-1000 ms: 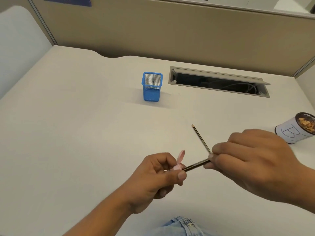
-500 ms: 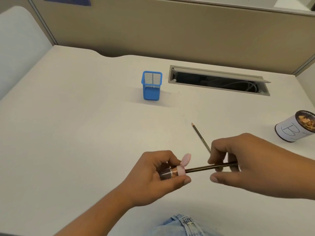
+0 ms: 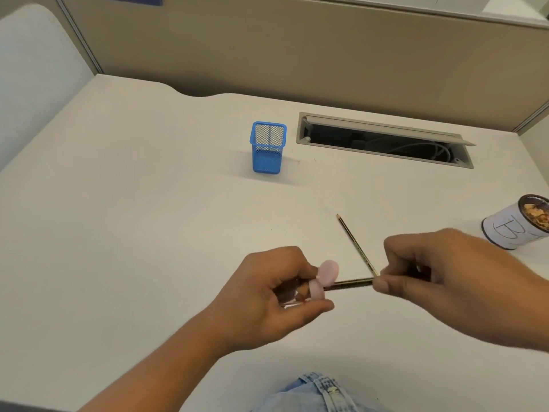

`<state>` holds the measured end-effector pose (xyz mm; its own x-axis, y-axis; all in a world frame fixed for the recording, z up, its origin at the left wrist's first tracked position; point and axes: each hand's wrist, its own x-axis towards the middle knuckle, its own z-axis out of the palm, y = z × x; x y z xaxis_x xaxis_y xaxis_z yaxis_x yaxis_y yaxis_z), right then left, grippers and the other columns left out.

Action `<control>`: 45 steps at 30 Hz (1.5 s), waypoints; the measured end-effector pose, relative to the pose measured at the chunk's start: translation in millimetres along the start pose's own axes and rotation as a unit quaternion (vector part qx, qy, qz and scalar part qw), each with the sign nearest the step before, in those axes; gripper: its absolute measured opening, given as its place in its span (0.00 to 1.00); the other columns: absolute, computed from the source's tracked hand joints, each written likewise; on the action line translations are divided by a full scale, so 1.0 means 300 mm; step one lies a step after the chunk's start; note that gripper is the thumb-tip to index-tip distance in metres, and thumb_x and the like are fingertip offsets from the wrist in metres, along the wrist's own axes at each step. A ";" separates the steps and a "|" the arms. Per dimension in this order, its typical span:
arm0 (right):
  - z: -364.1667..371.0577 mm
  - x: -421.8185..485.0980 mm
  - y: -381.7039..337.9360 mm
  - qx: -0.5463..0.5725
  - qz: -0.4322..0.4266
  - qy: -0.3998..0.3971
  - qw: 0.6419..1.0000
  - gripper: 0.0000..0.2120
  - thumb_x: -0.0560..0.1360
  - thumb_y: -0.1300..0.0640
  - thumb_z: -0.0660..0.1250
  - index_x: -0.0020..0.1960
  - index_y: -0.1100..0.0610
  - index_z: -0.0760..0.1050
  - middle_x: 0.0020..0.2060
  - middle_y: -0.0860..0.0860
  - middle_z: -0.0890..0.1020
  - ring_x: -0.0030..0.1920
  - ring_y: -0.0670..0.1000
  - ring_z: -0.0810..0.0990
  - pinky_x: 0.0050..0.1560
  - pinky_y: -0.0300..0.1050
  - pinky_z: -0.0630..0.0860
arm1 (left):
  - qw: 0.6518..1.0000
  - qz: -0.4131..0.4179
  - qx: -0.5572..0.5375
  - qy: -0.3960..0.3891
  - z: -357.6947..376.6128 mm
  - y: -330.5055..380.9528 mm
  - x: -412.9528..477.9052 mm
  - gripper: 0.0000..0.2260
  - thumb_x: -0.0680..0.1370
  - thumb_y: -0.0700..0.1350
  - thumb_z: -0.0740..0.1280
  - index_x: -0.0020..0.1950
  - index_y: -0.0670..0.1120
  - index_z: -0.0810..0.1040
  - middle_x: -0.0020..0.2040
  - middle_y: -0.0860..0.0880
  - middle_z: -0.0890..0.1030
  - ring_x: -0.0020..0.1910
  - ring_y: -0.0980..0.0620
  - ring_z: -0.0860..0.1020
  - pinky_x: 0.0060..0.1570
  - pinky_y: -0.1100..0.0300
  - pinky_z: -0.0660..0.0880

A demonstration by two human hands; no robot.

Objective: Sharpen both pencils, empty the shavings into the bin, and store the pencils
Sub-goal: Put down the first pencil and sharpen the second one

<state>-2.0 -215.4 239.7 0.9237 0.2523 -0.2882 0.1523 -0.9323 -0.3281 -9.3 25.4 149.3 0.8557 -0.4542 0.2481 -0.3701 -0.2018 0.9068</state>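
Your left hand [image 3: 267, 295] closes its grip around a small clear-bodied sharpener [image 3: 292, 294] with a pink collar and a round pink lid [image 3: 417, 270] flipped open. A slim dark pencil [image 3: 349, 284] enters the collar; your right hand [image 3: 445, 278] pinches its far end. A second pencil [image 3: 355, 243] lies on the smooth white tabletop [image 3: 133, 218], its point aimed away. Beyond stands a square blue mesh holder [image 3: 268, 147]. Far right, a white cylindrical bin [image 3: 505, 231] holds brown shavings.
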 end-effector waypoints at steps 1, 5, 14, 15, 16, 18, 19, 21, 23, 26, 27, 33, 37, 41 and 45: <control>-0.001 0.008 0.000 0.107 0.059 -0.066 0.990 0.15 0.72 0.39 0.68 0.34 0.46 0.71 0.27 0.44 0.79 0.25 0.46 0.70 0.29 0.41 0.68 | 0.998 0.036 0.042 -0.016 -0.002 -0.004 0.004 0.11 0.72 0.44 0.76 0.43 0.52 0.74 0.34 0.53 0.75 0.30 0.55 0.70 0.31 0.62 0.72; -0.017 0.020 0.012 0.127 0.077 -0.116 0.982 0.14 0.71 0.39 0.71 0.35 0.47 0.73 0.25 0.45 0.75 0.25 0.45 0.68 0.28 0.38 0.65 | 0.999 -0.009 0.021 -0.032 -0.001 0.004 0.017 0.14 0.71 0.44 0.76 0.40 0.58 0.72 0.33 0.53 0.75 0.29 0.57 0.70 0.30 0.63 0.70; -0.018 0.028 0.051 -0.272 -0.381 0.217 0.857 0.11 0.78 0.53 0.68 0.40 0.57 0.79 0.31 0.52 0.80 0.26 0.58 0.74 0.23 0.49 0.72 | 0.907 -0.226 -0.354 -0.029 0.016 0.031 0.035 0.08 0.69 0.40 0.75 0.37 0.46 0.77 0.33 0.52 0.79 0.23 0.57 0.67 0.24 0.69 0.64; -0.019 0.025 0.049 -0.260 -0.357 0.192 0.876 0.12 0.80 0.50 0.65 0.39 0.53 0.77 0.29 0.50 0.79 0.26 0.57 0.74 0.22 0.49 0.71 | 0.927 -0.205 -0.314 -0.017 0.018 0.027 0.030 0.08 0.70 0.40 0.75 0.37 0.47 0.77 0.33 0.53 0.79 0.24 0.56 0.69 0.26 0.68 0.68; -0.019 0.021 0.033 -0.244 -0.307 0.162 0.906 0.13 0.80 0.45 0.61 0.38 0.47 0.73 0.28 0.48 0.78 0.25 0.55 0.73 0.22 0.48 0.70 | 0.957 -0.164 -0.241 -0.002 0.020 0.018 0.025 0.09 0.70 0.41 0.76 0.38 0.48 0.76 0.32 0.54 0.78 0.27 0.56 0.71 0.31 0.66 0.70; -0.024 0.031 0.005 -0.131 -0.136 0.045 0.981 0.15 0.76 0.36 0.60 0.35 0.43 0.69 0.27 0.45 0.79 0.25 0.47 0.73 0.24 0.43 0.70 | 0.998 -0.040 -0.051 0.015 0.017 0.002 0.021 0.10 0.71 0.44 0.76 0.41 0.50 0.74 0.32 0.55 0.74 0.30 0.56 0.70 0.35 0.66 0.69; -0.027 0.040 -0.002 -0.015 -0.044 -0.027 0.999 0.15 0.73 0.36 0.64 0.34 0.44 0.70 0.26 0.44 0.79 0.25 0.46 0.72 0.26 0.37 0.68 | 0.999 0.026 0.034 0.008 0.014 -0.003 0.025 0.11 0.72 0.45 0.76 0.43 0.51 0.73 0.33 0.54 0.73 0.31 0.57 0.68 0.34 0.67 0.67; -0.025 0.052 0.007 0.183 0.076 -0.145 0.969 0.16 0.71 0.45 0.73 0.31 0.50 0.73 0.24 0.47 0.77 0.25 0.44 0.69 0.30 0.37 0.66 | 0.988 0.091 0.125 -0.025 0.014 -0.002 0.035 0.11 0.73 0.46 0.75 0.46 0.51 0.72 0.35 0.52 0.73 0.32 0.58 0.66 0.32 0.68 0.65; -0.022 0.049 0.016 0.207 0.095 -0.166 0.959 0.16 0.71 0.46 0.74 0.31 0.52 0.73 0.24 0.48 0.77 0.26 0.46 0.70 0.31 0.40 0.67 | 0.989 0.077 0.122 -0.044 0.015 0.003 0.042 0.11 0.73 0.46 0.75 0.45 0.53 0.72 0.35 0.54 0.73 0.32 0.59 0.66 0.32 0.69 0.64; -0.011 0.020 0.021 0.080 0.015 -0.077 0.994 0.12 0.70 0.37 0.70 0.39 0.43 0.74 0.32 0.37 0.81 0.30 0.43 0.75 0.31 0.36 0.69 | 0.999 -0.016 0.018 -0.023 0.026 -0.005 0.035 0.13 0.71 0.47 0.76 0.42 0.56 0.72 0.33 0.55 0.74 0.30 0.58 0.68 0.33 0.67 0.66; -0.014 0.013 0.021 -0.006 -0.044 -0.035 0.998 0.12 0.69 0.34 0.68 0.41 0.40 0.73 0.34 0.32 0.80 0.33 0.41 0.76 0.31 0.34 0.68 | 0.998 -0.061 -0.030 -0.015 0.028 -0.009 0.034 0.12 0.70 0.49 0.76 0.41 0.57 0.73 0.34 0.50 0.77 0.30 0.56 0.70 0.33 0.64 0.69; -0.015 0.032 0.067 -0.277 -0.386 0.196 0.858 0.10 0.79 0.53 0.68 0.43 0.57 0.81 0.34 0.51 0.82 0.28 0.57 0.77 0.24 0.48 0.73 | 0.928 -0.217 -0.301 -0.028 0.045 0.016 0.039 0.09 0.70 0.41 0.75 0.36 0.50 0.77 0.33 0.54 0.80 0.25 0.57 0.68 0.26 0.69 0.66; -0.001 0.026 0.009 -0.121 -0.170 0.060 0.976 0.16 0.77 0.38 0.61 0.38 0.47 0.75 0.25 0.45 0.78 0.24 0.47 0.73 0.22 0.39 0.66 | 0.997 -0.063 -0.051 -0.020 0.022 -0.004 0.025 0.11 0.71 0.45 0.76 0.41 0.51 0.74 0.33 0.56 0.75 0.31 0.59 0.70 0.34 0.67 0.68; 0.021 0.042 0.016 0.243 0.099 -0.193 0.945 0.17 0.73 0.48 0.73 0.31 0.54 0.73 0.23 0.47 0.76 0.23 0.43 0.67 0.27 0.35 0.64 | 0.979 0.084 0.159 -0.094 0.010 -0.009 0.036 0.08 0.74 0.47 0.73 0.46 0.48 0.75 0.40 0.57 0.72 0.35 0.66 0.67 0.36 0.73 0.63; 0.018 0.030 0.020 0.164 0.046 -0.139 0.976 0.10 0.71 0.43 0.73 0.38 0.47 0.76 0.31 0.43 0.83 0.27 0.43 0.75 0.30 0.35 0.71 | 0.996 0.014 0.060 -0.070 0.004 -0.008 0.041 0.11 0.72 0.46 0.75 0.43 0.55 0.73 0.34 0.60 0.70 0.31 0.59 0.67 0.33 0.70 0.64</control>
<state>5.4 -217.2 230.1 0.7905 0.2740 -0.5478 -0.0900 -0.8326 -0.5465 1.9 19.3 149.7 0.7888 -0.5755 0.2156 -0.4406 -0.2849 0.8513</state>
